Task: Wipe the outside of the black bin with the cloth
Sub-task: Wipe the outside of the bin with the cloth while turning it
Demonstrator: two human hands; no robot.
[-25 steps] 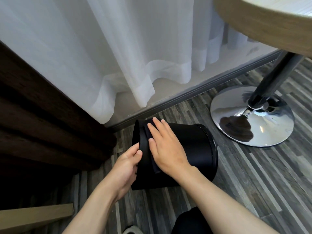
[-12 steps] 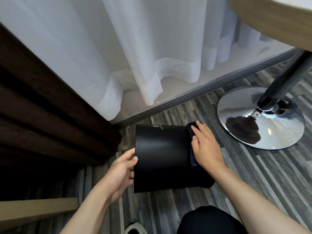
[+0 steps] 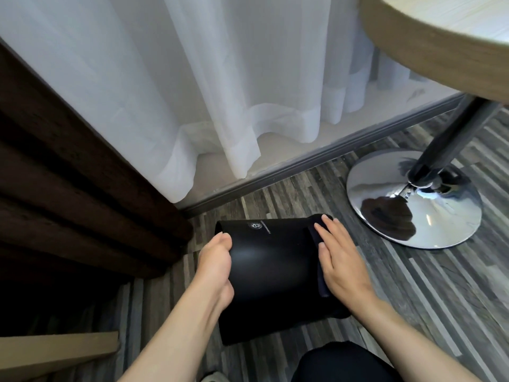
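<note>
The black bin lies on its side on the wood-look floor, a small white logo on its upper wall. My left hand rests against its left end and steadies it. My right hand lies flat on the right part of the bin's outside, pressing a dark cloth against the wall. Only a dark strip of the cloth shows along my fingers and palm; the remainder is hidden under the hand.
A chrome table base with a dark pole stands right of the bin, under a round wooden tabletop. White sheer curtains hang behind. Dark wooden furniture fills the left. My dark-clad knee is at the bottom.
My right hand slid the cloth from the bin's left part to its right end. The bin's logo has come into view, and my left hand has closed in against the left end.
</note>
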